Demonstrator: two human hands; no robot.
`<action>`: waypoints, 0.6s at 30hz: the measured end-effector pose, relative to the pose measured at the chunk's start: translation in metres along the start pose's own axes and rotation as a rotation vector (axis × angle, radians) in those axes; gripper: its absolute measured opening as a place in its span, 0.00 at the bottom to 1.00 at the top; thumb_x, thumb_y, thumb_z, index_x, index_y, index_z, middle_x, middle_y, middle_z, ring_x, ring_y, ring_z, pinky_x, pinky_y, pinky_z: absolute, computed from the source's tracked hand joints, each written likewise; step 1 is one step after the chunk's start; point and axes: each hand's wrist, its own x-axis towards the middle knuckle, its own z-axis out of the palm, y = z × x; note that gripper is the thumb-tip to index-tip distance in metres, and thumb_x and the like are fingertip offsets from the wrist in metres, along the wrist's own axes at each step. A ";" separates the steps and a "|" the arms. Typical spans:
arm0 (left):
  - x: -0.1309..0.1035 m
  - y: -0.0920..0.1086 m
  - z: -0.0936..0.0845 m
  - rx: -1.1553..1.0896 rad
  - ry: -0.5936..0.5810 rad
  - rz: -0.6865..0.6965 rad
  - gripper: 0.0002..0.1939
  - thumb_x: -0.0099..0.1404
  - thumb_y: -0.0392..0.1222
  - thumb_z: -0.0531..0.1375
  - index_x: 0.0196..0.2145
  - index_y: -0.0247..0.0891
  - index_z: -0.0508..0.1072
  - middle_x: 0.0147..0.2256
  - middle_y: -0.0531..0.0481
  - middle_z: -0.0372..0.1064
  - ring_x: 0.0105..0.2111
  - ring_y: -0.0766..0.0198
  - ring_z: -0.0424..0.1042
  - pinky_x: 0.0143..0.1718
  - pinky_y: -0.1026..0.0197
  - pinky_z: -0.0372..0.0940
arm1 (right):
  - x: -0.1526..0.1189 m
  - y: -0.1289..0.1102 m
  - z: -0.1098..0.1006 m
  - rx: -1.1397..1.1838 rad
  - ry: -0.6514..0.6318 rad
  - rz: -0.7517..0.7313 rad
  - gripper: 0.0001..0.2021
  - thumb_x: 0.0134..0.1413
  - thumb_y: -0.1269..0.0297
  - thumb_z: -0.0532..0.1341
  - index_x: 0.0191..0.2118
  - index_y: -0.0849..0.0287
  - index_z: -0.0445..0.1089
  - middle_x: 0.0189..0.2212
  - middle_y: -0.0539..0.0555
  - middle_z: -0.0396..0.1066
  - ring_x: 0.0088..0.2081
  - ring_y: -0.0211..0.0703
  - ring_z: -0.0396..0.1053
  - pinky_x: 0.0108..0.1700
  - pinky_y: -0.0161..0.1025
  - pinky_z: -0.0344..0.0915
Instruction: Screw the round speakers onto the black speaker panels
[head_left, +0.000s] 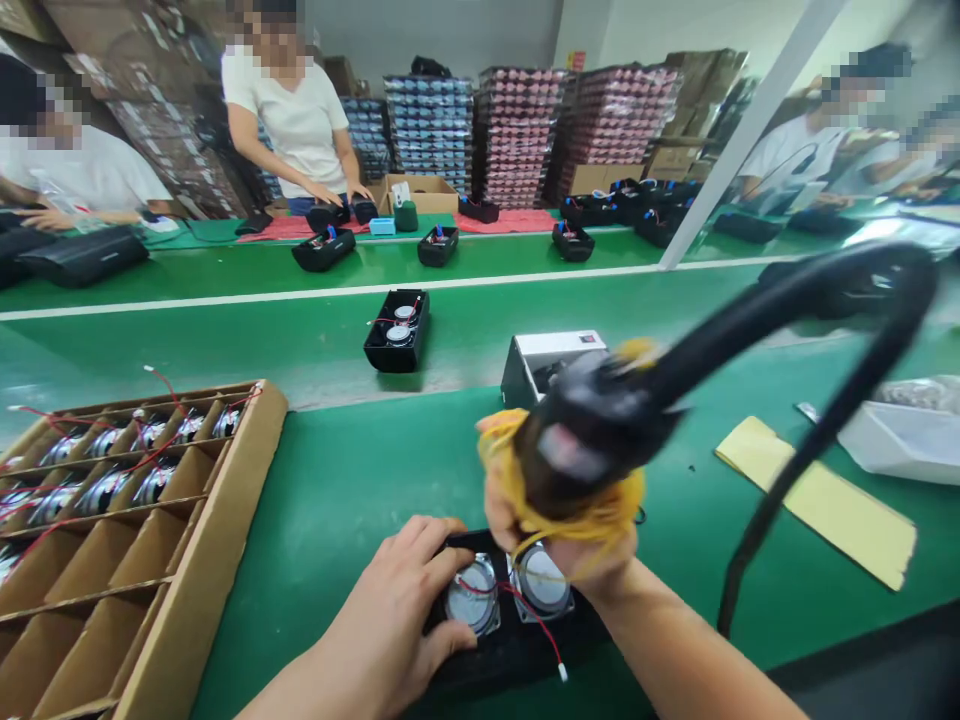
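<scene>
My right hand (607, 560) is wrapped around a black electric screwdriver (574, 435), with yellow bands wound about its grip and a thick black cable at its top. It stands upright over a black speaker housing (510, 645), its tip hidden by my hand. Two round silver speaker drivers, a left one (472, 600) and a right one (544, 580), sit in the housing. A red wire with a white plug (562, 673) trails across them. My left hand (394, 610) grips the housing's left end, fingers over the far edge and thumb near the left driver.
A cardboard divider box (247, 480) with several drivers stands at left. Ahead are a white-topped device (559, 343) and another housing (382, 350) on the green belt. Yellow card (825, 510) and a white tray (900, 440) lie right. Co-workers sit and stand across the line.
</scene>
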 end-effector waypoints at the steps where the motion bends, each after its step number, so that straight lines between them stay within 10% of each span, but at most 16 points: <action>1: -0.001 -0.002 0.001 0.002 0.016 0.012 0.32 0.58 0.42 0.73 0.58 0.52 0.68 0.65 0.53 0.57 0.62 0.50 0.58 0.60 0.42 0.64 | 0.001 -0.011 -0.007 -0.010 -0.018 -0.055 0.35 0.57 0.29 0.56 0.55 0.53 0.72 0.25 0.51 0.65 0.20 0.40 0.60 0.20 0.36 0.60; 9: 0.000 0.001 -0.009 0.325 0.257 0.228 0.07 0.70 0.42 0.63 0.45 0.54 0.76 0.64 0.58 0.60 0.64 0.53 0.56 0.57 0.43 0.64 | 0.013 -0.087 -0.059 -0.337 0.150 -0.373 0.30 0.66 0.33 0.49 0.43 0.56 0.71 0.26 0.49 0.60 0.22 0.37 0.59 0.24 0.36 0.60; 18: -0.006 0.001 0.006 0.551 0.299 0.300 0.17 0.74 0.37 0.52 0.51 0.58 0.74 0.66 0.50 0.58 0.63 0.51 0.58 0.54 0.43 0.58 | 0.028 -0.073 -0.071 -0.371 0.253 -0.370 0.31 0.59 0.29 0.54 0.44 0.56 0.70 0.24 0.50 0.62 0.20 0.40 0.59 0.22 0.36 0.59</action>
